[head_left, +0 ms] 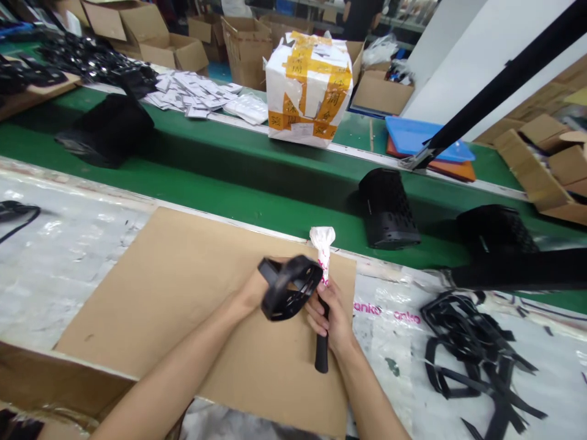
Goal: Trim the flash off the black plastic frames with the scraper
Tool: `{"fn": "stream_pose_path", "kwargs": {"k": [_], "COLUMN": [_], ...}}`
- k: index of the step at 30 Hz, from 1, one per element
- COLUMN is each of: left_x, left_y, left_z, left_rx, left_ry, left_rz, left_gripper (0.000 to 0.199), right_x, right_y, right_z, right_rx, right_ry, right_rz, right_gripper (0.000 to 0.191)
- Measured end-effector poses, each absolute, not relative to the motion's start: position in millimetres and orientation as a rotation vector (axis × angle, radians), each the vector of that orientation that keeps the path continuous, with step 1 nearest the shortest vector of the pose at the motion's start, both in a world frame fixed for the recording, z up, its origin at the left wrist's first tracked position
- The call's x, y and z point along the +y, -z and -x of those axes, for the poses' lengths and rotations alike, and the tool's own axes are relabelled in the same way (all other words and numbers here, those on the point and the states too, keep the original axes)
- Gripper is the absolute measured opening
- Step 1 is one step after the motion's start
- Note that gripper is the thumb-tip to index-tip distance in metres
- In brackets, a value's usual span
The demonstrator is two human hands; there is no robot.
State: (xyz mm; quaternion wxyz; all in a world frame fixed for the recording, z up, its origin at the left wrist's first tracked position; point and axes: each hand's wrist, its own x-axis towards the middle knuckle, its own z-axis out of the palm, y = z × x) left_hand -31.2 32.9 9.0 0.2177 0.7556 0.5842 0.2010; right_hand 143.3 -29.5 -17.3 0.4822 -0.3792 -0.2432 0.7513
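My right hand point(331, 315) is wrapped round the black handle of a mallet point(322, 360), whose head is wrapped in white material with pink print and points away from me. Just left of it is a black plastic frame point(291, 290), ring-shaped and slightly blurred, held up over the cardboard sheet point(183, 293). My left hand point(257, 287) is at the frame's far left side, its fingers mostly hidden behind it.
Black straps point(472, 354) lie in a heap at the right. Black housings point(387, 211) stand on the green belt point(238, 201). Beyond it are a taped white box point(309, 91), blue trays point(426, 137), white packets point(190, 91) and open cartons. A dark pole slants across the upper right.
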Motion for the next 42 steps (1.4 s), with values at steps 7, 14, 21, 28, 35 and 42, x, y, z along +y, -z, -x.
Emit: {"fn": "stream_pose_path", "kwargs": {"k": [7, 14, 21, 28, 35, 42], "left_x": [32, 25, 31, 36, 36, 35], "left_y": [5, 2, 3, -11, -1, 3], "left_z": [38, 35, 38, 51, 56, 47], "left_rx": [1.194, 1.038, 1.155, 0.937, 0.698, 0.943], "left_ry": [-0.668, -0.842, -0.768, -0.416, -0.501, -0.832], "left_rz": [-1.787, -1.683, -1.421, -1.39, -1.042, -1.762], "left_gripper": [0.049, 0.016, 0.049, 0.057, 0.056, 0.033], "right_x": [-29, -29, -25, -21, -19, -19], "right_y": [17, 25, 19, 14, 16, 19], "right_z": [-138, -137, -138, -154, -156, -158], "right_rx": [-0.699, -0.583, -0.572, -0.745, -0.802, -0.824], "right_ry": [-1.788, -1.714, -1.683, -1.355, -1.373, -1.382], "right_rz": [0.994, 1.109, 1.072, 1.238, 1.303, 1.333], "right_gripper": [0.045, 0.052, 0.046, 0.058, 0.045, 0.042]}}
